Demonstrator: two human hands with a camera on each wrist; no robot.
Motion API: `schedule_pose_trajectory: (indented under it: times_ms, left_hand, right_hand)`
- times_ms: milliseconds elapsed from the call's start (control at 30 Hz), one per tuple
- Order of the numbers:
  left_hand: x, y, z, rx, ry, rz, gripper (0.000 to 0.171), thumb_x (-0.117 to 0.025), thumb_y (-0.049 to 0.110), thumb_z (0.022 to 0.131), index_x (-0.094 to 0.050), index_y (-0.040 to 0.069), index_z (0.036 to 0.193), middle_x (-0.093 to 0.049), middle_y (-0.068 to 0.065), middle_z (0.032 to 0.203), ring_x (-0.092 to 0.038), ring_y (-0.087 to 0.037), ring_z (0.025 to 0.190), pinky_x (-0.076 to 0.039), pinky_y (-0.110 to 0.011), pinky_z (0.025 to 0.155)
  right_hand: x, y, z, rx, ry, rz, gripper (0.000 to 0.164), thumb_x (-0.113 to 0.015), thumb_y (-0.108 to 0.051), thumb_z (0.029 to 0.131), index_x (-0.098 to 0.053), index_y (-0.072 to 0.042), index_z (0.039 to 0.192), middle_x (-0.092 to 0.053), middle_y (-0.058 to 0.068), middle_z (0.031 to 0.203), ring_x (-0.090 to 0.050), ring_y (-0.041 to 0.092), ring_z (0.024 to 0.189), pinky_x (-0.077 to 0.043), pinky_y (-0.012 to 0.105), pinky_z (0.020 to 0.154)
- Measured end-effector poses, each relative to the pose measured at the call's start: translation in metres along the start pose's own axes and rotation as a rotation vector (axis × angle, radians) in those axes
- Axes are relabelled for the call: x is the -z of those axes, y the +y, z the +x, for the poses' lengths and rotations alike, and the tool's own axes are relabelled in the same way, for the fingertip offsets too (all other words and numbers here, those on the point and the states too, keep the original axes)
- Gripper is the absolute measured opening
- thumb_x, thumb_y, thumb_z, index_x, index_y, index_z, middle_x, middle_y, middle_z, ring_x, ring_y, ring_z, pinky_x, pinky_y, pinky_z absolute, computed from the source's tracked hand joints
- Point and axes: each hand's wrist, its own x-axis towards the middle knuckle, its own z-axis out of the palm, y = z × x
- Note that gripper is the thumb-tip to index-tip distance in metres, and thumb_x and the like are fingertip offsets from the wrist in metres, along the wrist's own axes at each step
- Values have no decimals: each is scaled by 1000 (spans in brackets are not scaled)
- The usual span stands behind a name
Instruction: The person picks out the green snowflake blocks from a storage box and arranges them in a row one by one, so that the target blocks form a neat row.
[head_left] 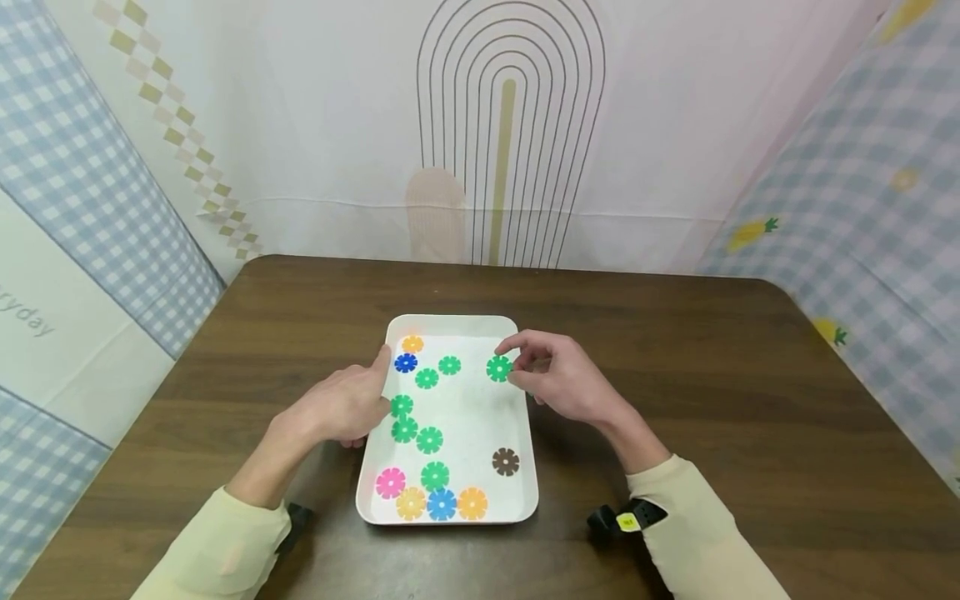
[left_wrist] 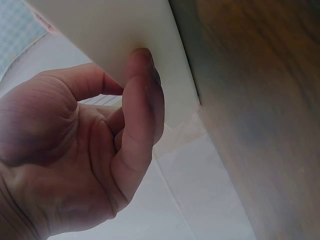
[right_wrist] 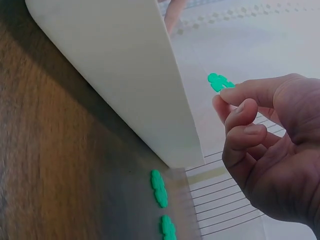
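My right hand point(head_left: 558, 373) pinches a green notched plastic disc point(head_left: 498, 368) between thumb and index finger. It holds the disc over the right side of a white tray point(head_left: 465, 408); the other fingers curl in. In the right wrist view the same green disc point(right_wrist: 219, 81) shows above the tray's rim. At the tray's left side, my left hand point(head_left: 341, 406) grips the edge. Its thumb reaches over the rim, and a finger point(left_wrist: 137, 110) presses the outer wall in the left wrist view. Near the left hand lie several green discs point(head_left: 404, 430) and a dark blue one point(head_left: 406, 362).
Along the tray's near end sit a pink disc point(head_left: 390, 483), a light blue disc point(head_left: 442, 504) and orange ones point(head_left: 472, 503). A brown disc point(head_left: 506, 462) lies at right. Beyond the tray's right side, green discs point(right_wrist: 159, 188) rest on the wooden table point(head_left: 675, 358).
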Motion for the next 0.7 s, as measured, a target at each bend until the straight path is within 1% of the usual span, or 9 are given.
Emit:
schedule_pose_trajectory:
  times_ms: [233, 400, 533, 700]
  left_hand:
    - [0, -1, 2, 2, -5, -15, 86, -53, 13, 104, 3, -1, 168, -60, -10, 78, -59, -22, 54, -46, -32, 56]
    - [-1, -2, 2, -4, -5, -20, 86, -54, 12, 104, 3, -1, 168, -60, -11, 77, -59, -22, 54, -47, -32, 56]
    - [-2, -2, 2, -14, 0, -16, 86, -53, 11, 104, 3, -1, 168, -60, -10, 74, -59, -21, 53, -47, -32, 56]
    - [-2, -3, 2, -19, 3, -13, 85, -52, 11, 104, 3, -2, 168, -60, -10, 73, -59, -21, 53, -47, -32, 56]
  right_hand:
    - [5, 5, -3, -12, 9, 34, 31, -68, -1, 94, -73, -12, 122, -63, 11, 91, -54, 20, 59, -49, 31, 56]
    - [10, 11, -6, -37, 14, 72, 30, -70, -3, 95, -73, -12, 123, -65, 12, 90, -53, 20, 59, -48, 29, 56]
    - [17, 17, -9, -53, 26, 71, 30, -70, -5, 95, -72, -12, 124, -66, 13, 91, -54, 20, 60, -48, 29, 55]
    - [27, 24, -12, -59, 57, 43, 29, -72, -6, 94, -73, -12, 123, -65, 13, 90, -52, 18, 56, -47, 29, 53]
